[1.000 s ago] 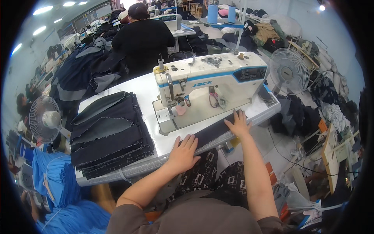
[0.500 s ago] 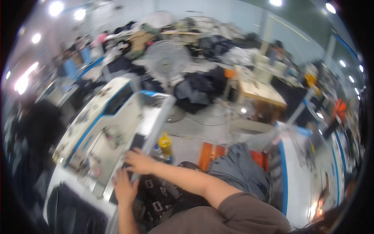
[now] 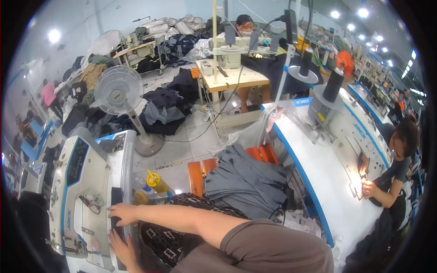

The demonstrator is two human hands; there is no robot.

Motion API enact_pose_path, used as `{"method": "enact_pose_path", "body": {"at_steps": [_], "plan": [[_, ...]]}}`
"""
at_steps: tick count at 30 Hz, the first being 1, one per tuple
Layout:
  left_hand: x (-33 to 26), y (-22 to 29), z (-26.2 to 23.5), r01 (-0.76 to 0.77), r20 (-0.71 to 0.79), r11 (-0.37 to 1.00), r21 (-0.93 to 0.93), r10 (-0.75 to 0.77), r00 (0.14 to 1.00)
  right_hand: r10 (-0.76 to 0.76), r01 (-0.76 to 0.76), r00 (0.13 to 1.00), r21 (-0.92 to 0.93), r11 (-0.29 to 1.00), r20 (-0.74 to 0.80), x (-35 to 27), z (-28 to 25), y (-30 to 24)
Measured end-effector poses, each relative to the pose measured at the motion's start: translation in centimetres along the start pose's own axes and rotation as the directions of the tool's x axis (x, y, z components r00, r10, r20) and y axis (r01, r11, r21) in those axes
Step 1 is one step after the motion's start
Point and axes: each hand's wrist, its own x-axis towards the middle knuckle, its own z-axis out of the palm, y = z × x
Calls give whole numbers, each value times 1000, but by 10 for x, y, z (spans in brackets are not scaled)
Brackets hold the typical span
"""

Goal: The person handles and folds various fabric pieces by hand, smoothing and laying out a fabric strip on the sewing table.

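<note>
My right hand [image 3: 122, 212] lies flat, fingers spread, on a strip of dark fabric [image 3: 116, 196] at the near edge of the sewing table. My left hand [image 3: 119, 248] rests flat on the same strip lower down, close to the frame's bottom. Just left of both hands stands a white sewing machine [image 3: 77, 177] with a blue stripe; its needle area is near my right hand. My right forearm runs in from the lower right across my patterned trousers [image 3: 182, 227].
A pile of grey fabric pieces [image 3: 248, 182] lies on an orange bench to my right. A yellow bottle [image 3: 157, 182] and a standing fan [image 3: 118, 93] are on the floor. A person [image 3: 396, 159] sews at a long white table [image 3: 318, 177]; another sits at the back.
The view has swung far to the right, so the sewing table now sits at the left edge. Both hands stay flat on the dark fabric by the machine.
</note>
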Motion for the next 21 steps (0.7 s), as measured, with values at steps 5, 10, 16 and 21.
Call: {"method": "enact_pose_path", "body": {"at_steps": [5, 10, 16, 21], "plan": [[3, 2, -15, 47, 89, 998, 35, -50, 995, -82, 90, 981, 39, 995, -178, -71, -72, -2], [4, -86, 69, -122, -186, 984, 129, 145, 972, 624, -548, 757, 709, 444, 194, -230, -136, 62], [12, -49, 43, -102, -14, 988, 116, 104, 994, 802, -231, 591, 971, 65, 87, -444, -175, 62], [11, -47, 35, -112, 68, 971, 209, 99, 993, 885, -59, 454, 995, -80, 98, -501, -150, 83]]}}
